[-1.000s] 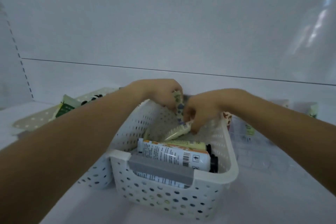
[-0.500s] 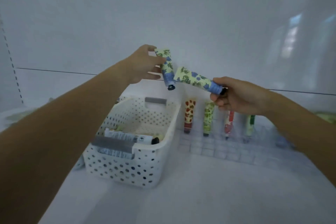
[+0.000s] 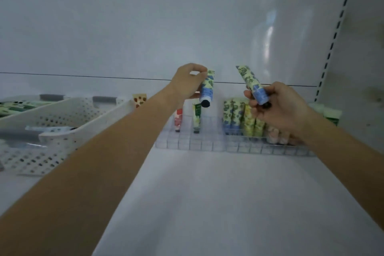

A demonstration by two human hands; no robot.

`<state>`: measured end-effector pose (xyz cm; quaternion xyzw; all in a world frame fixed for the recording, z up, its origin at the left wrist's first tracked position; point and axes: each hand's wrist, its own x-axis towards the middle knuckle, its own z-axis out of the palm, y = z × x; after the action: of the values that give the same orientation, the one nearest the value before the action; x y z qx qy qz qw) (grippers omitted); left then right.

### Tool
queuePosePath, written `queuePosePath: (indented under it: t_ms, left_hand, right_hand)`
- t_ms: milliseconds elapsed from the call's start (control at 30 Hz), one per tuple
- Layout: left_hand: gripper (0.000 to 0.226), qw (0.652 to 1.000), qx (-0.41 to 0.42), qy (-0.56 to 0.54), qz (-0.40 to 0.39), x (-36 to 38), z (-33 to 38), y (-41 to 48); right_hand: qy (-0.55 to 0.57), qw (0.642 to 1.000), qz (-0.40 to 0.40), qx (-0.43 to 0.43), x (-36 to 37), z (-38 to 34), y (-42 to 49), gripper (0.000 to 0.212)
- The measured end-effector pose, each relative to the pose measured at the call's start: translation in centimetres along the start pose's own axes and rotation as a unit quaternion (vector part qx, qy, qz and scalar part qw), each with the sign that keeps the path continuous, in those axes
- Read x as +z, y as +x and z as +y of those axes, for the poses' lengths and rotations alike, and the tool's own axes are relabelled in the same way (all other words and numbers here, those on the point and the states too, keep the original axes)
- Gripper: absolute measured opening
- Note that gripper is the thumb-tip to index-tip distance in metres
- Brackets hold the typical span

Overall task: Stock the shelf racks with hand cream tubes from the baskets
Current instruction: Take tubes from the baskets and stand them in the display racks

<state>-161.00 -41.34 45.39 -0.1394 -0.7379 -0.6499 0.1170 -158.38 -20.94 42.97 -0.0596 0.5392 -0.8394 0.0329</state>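
1. Head view: my left hand (image 3: 188, 82) is raised above the clear rack (image 3: 207, 144). Its fingers (image 3: 198, 68) pinch the upper part of a blue-and-green leaf-print tube (image 3: 208, 87). That tube hangs nearly upright with its black cap down, clear of the rack.
2. My right hand (image 3: 278, 108) has its fingers curled round the cap end of a second leaf-print tube (image 3: 250, 82). This one is tilted, its crimped end pointing up and to the left. The two tubes are near each other but apart.
3. The rack sits at the back of the white shelf (image 3: 207, 203) and is split into small cells. A red tube (image 3: 178, 119) and a green tube (image 3: 197, 118) stand in it cap down. Further right is a tight group of leaf-print and yellow tubes (image 3: 239, 117), partly behind my right hand.
4. To the left, just beside the rack, is a white perforated basket (image 3: 83, 114) with grey handles. More tubes lie inside it, too blurred to count. A second basket (image 3: 20, 100) shows behind it.
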Motion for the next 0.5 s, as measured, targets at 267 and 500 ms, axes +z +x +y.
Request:
queuePosePath:
  t_ms: [267, 500]
  left_hand:
    - [0.020, 1.000, -0.009, -0.003, 0.020, 6.4, -3.4, -1.6]
    - [0.029, 0.995, 0.012, 0.000, 0.103, 7.4, -5.3, -0.6]
  right_hand:
    - [-0.135, 0.987, 0.040, -0.073, -4.9, 1.2, -1.9, 0.014]
    - [-0.264, 0.949, 0.076, -0.155, -5.3, 2.5, 0.0, 0.026]
